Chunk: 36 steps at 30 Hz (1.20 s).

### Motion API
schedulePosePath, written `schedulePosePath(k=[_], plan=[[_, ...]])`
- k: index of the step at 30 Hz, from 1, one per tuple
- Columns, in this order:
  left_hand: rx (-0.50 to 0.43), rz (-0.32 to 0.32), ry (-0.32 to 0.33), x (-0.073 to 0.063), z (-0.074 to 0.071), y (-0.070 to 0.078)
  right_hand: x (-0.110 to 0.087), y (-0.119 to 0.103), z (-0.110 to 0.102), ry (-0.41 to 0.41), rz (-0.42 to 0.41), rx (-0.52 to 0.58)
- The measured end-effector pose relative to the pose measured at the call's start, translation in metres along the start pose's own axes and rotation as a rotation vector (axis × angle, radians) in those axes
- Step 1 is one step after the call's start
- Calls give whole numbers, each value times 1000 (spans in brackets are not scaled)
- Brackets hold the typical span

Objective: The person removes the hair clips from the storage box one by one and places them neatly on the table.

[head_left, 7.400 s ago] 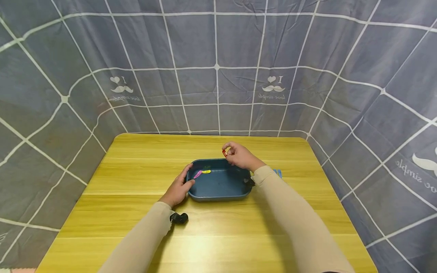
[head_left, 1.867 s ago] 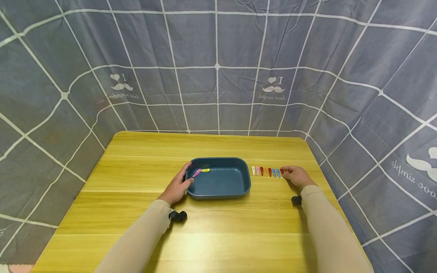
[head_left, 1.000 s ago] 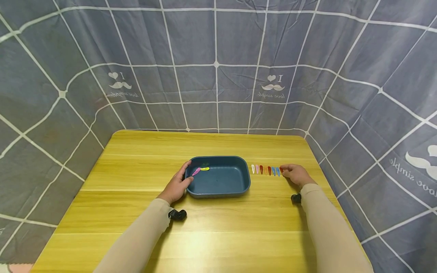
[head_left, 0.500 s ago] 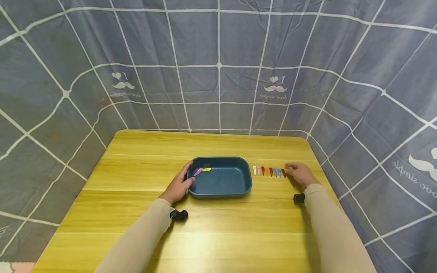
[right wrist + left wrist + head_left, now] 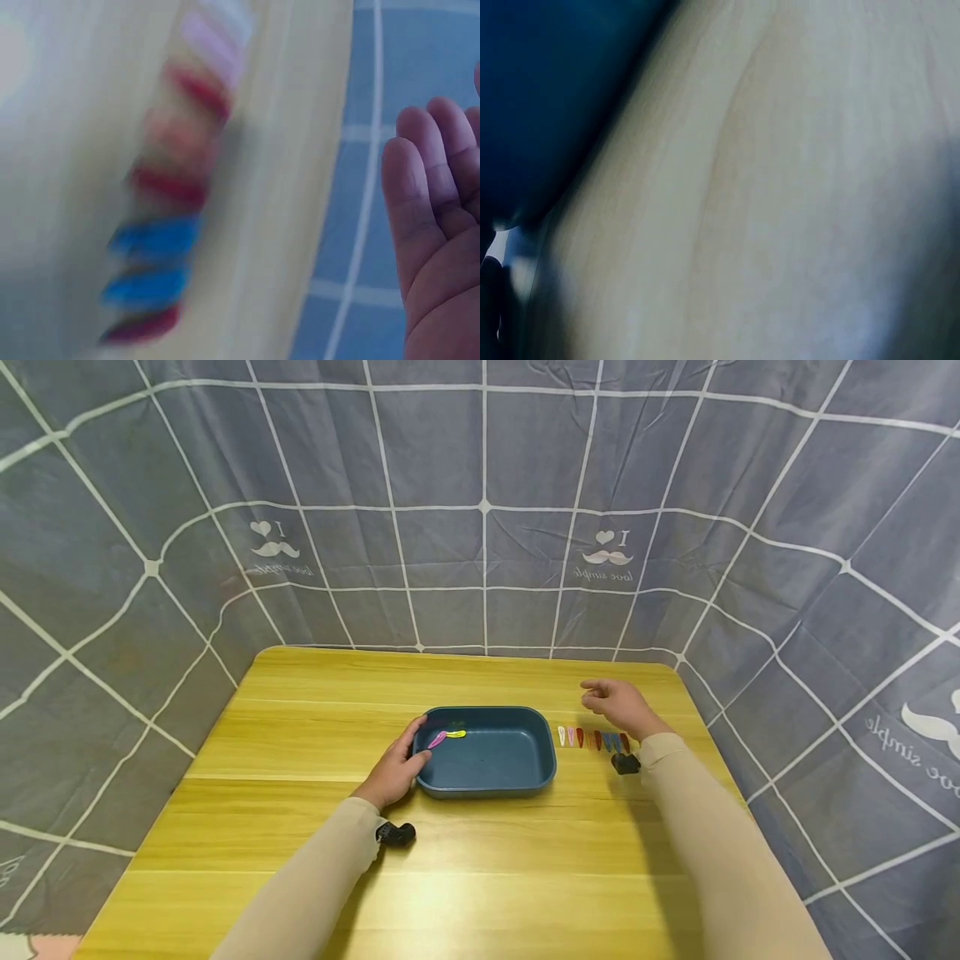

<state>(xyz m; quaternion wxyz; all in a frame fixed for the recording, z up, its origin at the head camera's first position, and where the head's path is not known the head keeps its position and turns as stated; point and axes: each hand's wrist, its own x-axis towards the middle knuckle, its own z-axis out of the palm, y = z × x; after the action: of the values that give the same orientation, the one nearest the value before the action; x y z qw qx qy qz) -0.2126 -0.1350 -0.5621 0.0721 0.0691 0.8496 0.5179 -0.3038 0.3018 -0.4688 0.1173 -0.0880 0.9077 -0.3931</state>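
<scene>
A dark blue plastic tray (image 5: 483, 792) stands mid-table. My left hand (image 5: 395, 768) grips its left end, thumb over the rim and fingers along the outside wall. Inside, near that hand, lie a pink-purple hair clip (image 5: 437, 740) and a yellow hair clip (image 5: 455, 734). Right of the tray runs a row of snap hair clips, from a white clip (image 5: 561, 736) through pink, red, orange and blue to a dark red clip (image 5: 625, 742). My right hand (image 5: 618, 704) hovers above and behind this row, holding nothing; its fingers look loosely extended in the right wrist view.
The wooden table (image 5: 465, 877) reaches to a grey checked curtain (image 5: 480, 552) at the back and both sides. A black wrist camera (image 5: 625, 764) hangs below the right sleeve, over the row's right end. The left wrist view is mostly blurred tabletop.
Earlier my right hand carried a red clip over the tray, then set it at the row's right end. It has let go and moved up and leftward. My left hand stays on the tray.
</scene>
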Motion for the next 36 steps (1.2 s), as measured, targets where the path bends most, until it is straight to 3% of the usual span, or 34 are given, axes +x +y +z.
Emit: schedulePosePath(k=[9,17,26,32,36], plan=[[15,-20,6,-1,-1,0,22,-70,48,-122,-182,-71],[20,-23,-9,-2,-3,2,34,-113,100,-230,-294,-187],[61,-13,-68,-2,-8,5,47,-132,142,-324,-338,-328],[148,-8,-82,-3,-13,10,54,-131,156,-361,-333,-388],[119,-7,-80,-6,-12,8,54,-129,161,-375,-305,-397]])
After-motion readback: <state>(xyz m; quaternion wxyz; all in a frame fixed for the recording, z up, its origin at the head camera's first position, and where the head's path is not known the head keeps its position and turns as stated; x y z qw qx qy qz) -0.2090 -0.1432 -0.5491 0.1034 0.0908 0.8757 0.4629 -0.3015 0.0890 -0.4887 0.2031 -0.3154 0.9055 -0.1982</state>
